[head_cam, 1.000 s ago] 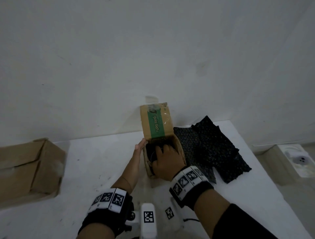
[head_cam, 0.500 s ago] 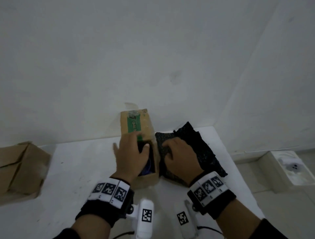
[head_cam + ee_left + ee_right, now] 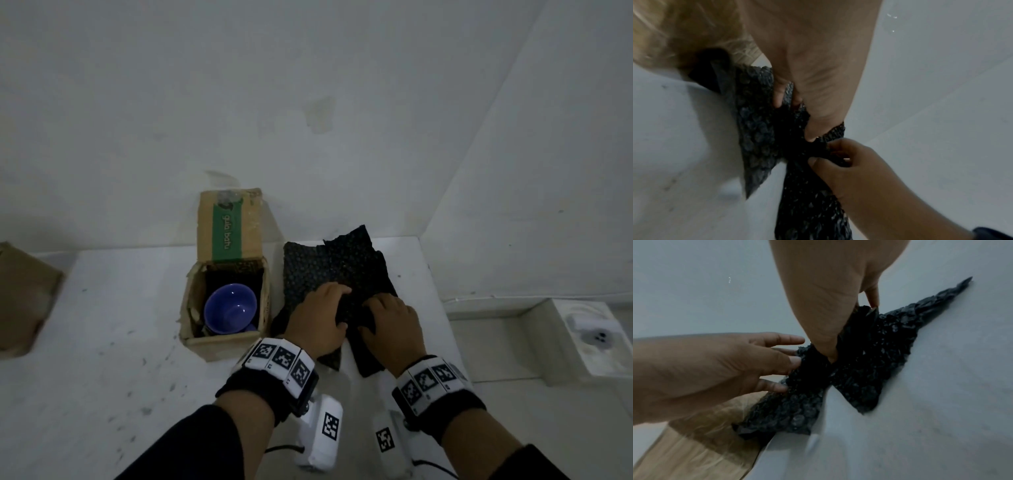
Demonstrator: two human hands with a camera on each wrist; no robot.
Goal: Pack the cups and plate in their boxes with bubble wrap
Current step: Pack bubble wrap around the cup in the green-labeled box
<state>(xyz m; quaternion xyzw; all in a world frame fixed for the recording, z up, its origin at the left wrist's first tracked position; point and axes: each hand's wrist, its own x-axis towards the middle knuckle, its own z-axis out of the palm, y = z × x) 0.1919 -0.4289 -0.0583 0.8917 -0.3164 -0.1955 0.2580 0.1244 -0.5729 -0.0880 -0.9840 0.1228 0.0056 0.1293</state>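
A blue cup (image 3: 230,308) sits inside the small open cardboard box (image 3: 224,342), whose lid (image 3: 229,226) with a green band stands up against the wall. Black lining shows behind the cup. To the right of the box lie sheets of black bubble wrap (image 3: 329,267). My left hand (image 3: 334,301) and right hand (image 3: 376,308) are side by side on their near part. In the right wrist view the right hand (image 3: 853,331) pinches a raised fold of wrap (image 3: 869,369). In the left wrist view the left hand (image 3: 795,113) has wrap (image 3: 756,129) bunched between thumb and fingers.
A larger brown cardboard box (image 3: 20,301) lies at the left edge of the white table (image 3: 102,359). The wall runs close behind the small box and the wrap. The table's right edge is just past the wrap, with a white socket block (image 3: 596,335) on the floor beyond.
My right hand left the small box first and went to the bubble wrap. My left hand then followed it there, and the blue cup now shows uncovered in the box.
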